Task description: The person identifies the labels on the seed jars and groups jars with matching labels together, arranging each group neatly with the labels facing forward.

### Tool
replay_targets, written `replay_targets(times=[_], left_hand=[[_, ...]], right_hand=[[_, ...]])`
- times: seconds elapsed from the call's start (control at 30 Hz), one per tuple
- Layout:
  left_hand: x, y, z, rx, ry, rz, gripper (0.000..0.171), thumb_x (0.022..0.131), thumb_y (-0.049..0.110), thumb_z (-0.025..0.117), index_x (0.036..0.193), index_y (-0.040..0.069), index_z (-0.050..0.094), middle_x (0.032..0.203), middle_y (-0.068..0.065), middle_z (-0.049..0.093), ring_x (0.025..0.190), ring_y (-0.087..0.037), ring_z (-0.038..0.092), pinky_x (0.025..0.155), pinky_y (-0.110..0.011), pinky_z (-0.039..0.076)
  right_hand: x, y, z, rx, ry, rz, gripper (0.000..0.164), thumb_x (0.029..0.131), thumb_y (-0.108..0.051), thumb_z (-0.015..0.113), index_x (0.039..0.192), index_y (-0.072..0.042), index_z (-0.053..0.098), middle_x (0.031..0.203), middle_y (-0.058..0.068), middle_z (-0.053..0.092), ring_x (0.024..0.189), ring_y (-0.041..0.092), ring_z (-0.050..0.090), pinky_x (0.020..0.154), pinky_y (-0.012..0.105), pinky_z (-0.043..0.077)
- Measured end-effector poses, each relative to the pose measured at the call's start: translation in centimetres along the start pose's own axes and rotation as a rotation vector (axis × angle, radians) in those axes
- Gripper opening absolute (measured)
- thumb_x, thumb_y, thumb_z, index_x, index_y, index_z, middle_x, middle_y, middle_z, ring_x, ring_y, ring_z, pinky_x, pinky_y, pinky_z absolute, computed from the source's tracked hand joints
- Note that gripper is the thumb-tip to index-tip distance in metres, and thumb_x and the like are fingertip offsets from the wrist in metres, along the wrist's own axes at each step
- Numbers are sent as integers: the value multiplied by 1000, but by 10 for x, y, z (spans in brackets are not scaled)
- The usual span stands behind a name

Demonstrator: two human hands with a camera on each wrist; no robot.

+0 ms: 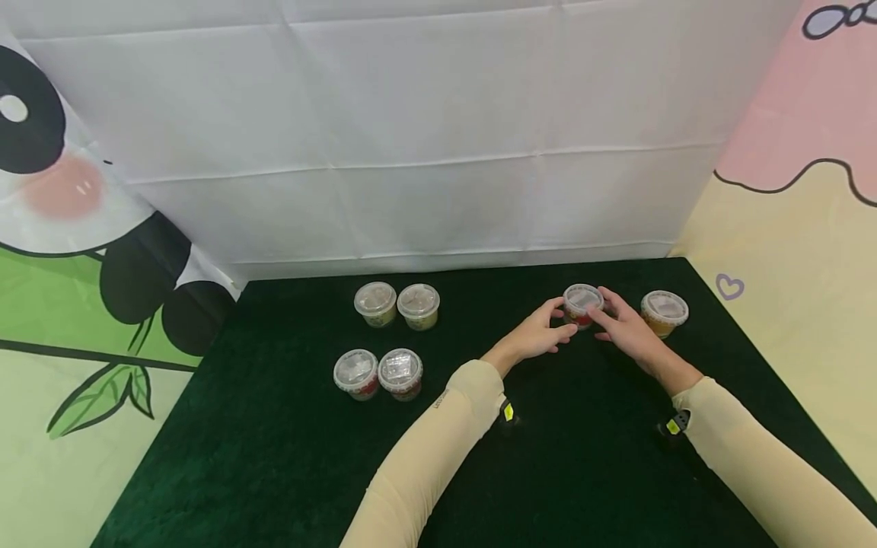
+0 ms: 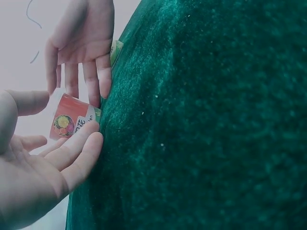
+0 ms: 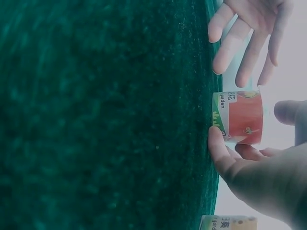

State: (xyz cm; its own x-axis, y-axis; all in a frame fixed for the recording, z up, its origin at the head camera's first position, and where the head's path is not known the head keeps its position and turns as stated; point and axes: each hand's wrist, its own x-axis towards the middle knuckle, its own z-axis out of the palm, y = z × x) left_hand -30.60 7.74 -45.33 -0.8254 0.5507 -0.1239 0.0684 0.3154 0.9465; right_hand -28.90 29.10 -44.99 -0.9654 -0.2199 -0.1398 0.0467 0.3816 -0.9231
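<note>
A small round tub with a clear lid and a red label (image 1: 582,304) stands near the back of the dark green cloth, between the two hands. My left hand (image 1: 537,332) is at its left side, fingers extended; in the left wrist view its fingertips are right at the label, thumb held apart. On the other side, my right hand (image 1: 629,329) has its fingers beside the tub. The right wrist view shows the right thumb (image 3: 287,112) away from the lid and the fingers loosely bent near the tub's wall.
A tub with a yellowish label (image 1: 664,313) stands just right of the right hand. To the left are two greenish tubs (image 1: 375,304) at the back, and two reddish ones (image 1: 357,374) nearer. A white cloth wall (image 1: 438,137) rises behind the green cloth (image 1: 274,457).
</note>
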Motion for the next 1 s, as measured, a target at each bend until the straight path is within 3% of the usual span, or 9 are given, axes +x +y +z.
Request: replay_targets(times=[0.23, 0.5, 0.63, 0.73, 0.87, 1.0], left_hand=[[-2, 4, 0, 25, 17, 23, 67, 105, 29, 59, 160, 14, 25, 151, -13, 44, 110, -17, 67, 82, -28, 57], [-12, 15, -9, 93, 65, 67, 75, 105, 29, 58, 162, 11, 14, 141, -10, 50, 101, -12, 68, 81, -27, 57], [-22, 18, -23, 107, 106, 97, 75, 104, 24, 60, 162, 8, 15, 138, -11, 51, 101, -23, 69, 79, -27, 56], [-32, 20, -34, 157, 141, 148, 75, 102, 20, 63, 161, 7, 18, 136, -12, 50, 101, -25, 68, 81, -26, 56], [-45, 25, -48, 235, 188, 249, 75, 100, 16, 66, 159, 4, 21, 130, -12, 50, 99, -17, 65, 85, -25, 55], [-61, 36, -61, 301, 238, 339, 74, 100, 13, 66, 158, 1, 22, 127, -14, 50, 100, -19, 64, 85, -23, 54]], right_hand=[[0, 0, 3, -10, 44, -24, 79, 108, -42, 46, 163, -10, 0, 163, 30, 16, 140, 48, 35, 101, 56, 48], [5, -17, 15, -48, 95, -110, 79, 107, -44, 48, 164, -10, 5, 162, 29, 19, 131, 50, 45, 95, 53, 53], [9, -29, 27, -15, 77, -142, 79, 106, -43, 50, 164, -11, 5, 161, 28, 22, 131, 50, 46, 95, 54, 53], [9, -37, 36, 17, 62, -181, 78, 106, -38, 53, 164, -11, 7, 159, 27, 26, 130, 49, 48, 94, 51, 54], [10, -49, 44, 34, 59, -248, 76, 105, -33, 57, 164, -13, 12, 154, 25, 35, 123, 47, 54, 88, 41, 58], [9, -65, 49, 52, 57, -319, 72, 105, -30, 57, 164, -16, 18, 149, 22, 40, 112, 32, 62, 82, 31, 59]])
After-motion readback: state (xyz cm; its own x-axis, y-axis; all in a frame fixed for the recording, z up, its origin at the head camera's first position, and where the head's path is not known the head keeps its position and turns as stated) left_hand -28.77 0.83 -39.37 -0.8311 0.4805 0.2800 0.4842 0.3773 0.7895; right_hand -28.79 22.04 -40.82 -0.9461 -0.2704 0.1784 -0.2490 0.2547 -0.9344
